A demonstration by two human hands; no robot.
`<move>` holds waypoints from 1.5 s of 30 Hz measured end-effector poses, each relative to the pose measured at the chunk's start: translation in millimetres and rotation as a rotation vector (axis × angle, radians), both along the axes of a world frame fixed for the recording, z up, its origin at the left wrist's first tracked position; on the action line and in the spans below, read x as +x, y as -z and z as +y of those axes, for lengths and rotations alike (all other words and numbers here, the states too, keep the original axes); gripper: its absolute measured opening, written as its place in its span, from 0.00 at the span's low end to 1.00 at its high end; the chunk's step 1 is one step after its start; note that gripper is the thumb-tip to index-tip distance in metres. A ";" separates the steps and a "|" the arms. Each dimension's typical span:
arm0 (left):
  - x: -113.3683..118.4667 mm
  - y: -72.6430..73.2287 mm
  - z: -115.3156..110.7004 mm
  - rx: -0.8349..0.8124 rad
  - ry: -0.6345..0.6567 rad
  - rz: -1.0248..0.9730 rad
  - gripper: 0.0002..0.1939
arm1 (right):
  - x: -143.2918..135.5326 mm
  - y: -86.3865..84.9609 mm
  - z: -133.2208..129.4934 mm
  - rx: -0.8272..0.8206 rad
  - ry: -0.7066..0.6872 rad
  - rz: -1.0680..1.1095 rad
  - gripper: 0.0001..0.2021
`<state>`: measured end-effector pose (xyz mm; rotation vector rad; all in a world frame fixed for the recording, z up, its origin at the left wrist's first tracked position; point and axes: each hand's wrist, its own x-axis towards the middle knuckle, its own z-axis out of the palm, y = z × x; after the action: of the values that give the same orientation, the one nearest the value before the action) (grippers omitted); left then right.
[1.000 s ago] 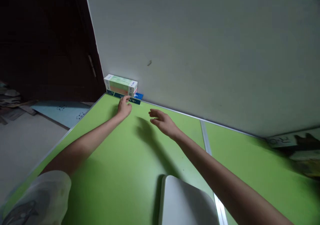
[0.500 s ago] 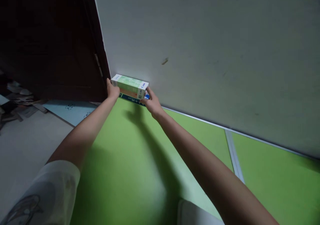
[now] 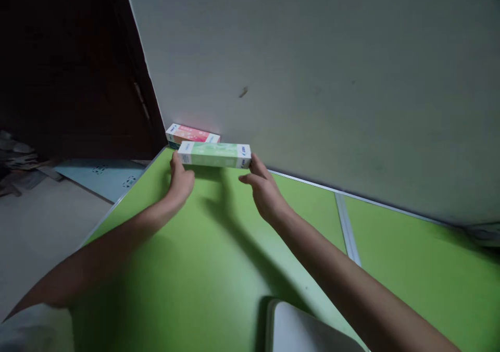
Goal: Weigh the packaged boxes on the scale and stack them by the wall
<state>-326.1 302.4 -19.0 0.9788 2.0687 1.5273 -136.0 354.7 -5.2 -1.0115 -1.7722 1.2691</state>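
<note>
A long, slim carton (image 3: 214, 154), pale green through the middle with white ends and small blue print, is held level by its two ends between the left hand (image 3: 182, 183) and the right hand (image 3: 265, 188). It hangs lengthwise above the green table (image 3: 195, 268), near the far left corner and slightly askew to the back edge.
</note>
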 end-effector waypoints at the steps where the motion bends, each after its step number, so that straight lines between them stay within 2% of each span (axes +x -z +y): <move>1: 15.8 -0.6 -16.4 -0.025 0.033 -0.075 0.46 | 17.3 -5.6 -14.4 -0.062 0.022 0.004 0.39; 3: 48.7 -0.9 -52.1 -0.048 0.139 -0.165 0.49 | 54.3 -15.7 -46.2 -0.172 0.088 -0.004 0.40; 6: 96.7 5.2 -112.0 -0.072 0.314 -0.196 0.48 | 112.0 -23.4 -100.6 -0.212 0.182 -0.059 0.40; 9: 137.5 14.9 -174.8 -0.174 0.436 -0.266 0.47 | 164.2 -19.0 -162.1 -0.199 0.299 -0.101 0.38; 12: 169.4 14.4 -228.2 -0.264 0.591 -0.308 0.46 | 201.4 -6.2 -226.3 -0.239 0.446 -0.114 0.36; 15: 192.3 4.1 -260.9 -0.304 0.624 -0.317 0.43 | 220.9 10.2 -281.5 -0.272 0.543 -0.112 0.34; 18: 205.2 -0.6 -277.1 -0.316 0.565 -0.269 0.39 | 225.8 25.1 -315.7 -0.308 0.565 -0.086 0.34; 23: 209.1 15.2 -297.2 -0.324 0.450 -0.144 0.38 | 219.6 32.4 -327.3 -0.441 0.538 0.075 0.32; 27: 201.1 26.7 -306.9 -0.318 0.464 -0.131 0.35 | 218.8 33.8 -326.0 -0.459 0.561 0.179 0.31; 32: 183.5 18.3 -298.1 -0.237 0.422 -0.136 0.35 | 224.0 37.9 -327.0 -0.501 0.740 0.442 0.25; 37: 179.9 5.3 -288.3 -0.168 0.420 -0.134 0.33 | 234.1 40.1 -325.3 -0.470 0.783 0.535 0.19; 41: 186.7 9.0 -291.9 -0.172 0.411 -0.258 0.31 | 235.7 40.9 -323.7 -0.487 0.786 0.542 0.17; 45: 190.9 15.5 -296.7 -0.159 0.389 -0.295 0.30 | 230.3 39.2 -320.1 -0.471 0.812 0.562 0.16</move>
<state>-135.1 5.7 -34.6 0.9610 1.6512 1.2051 94.4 34.6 -44.4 -1.2778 -0.5325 1.2555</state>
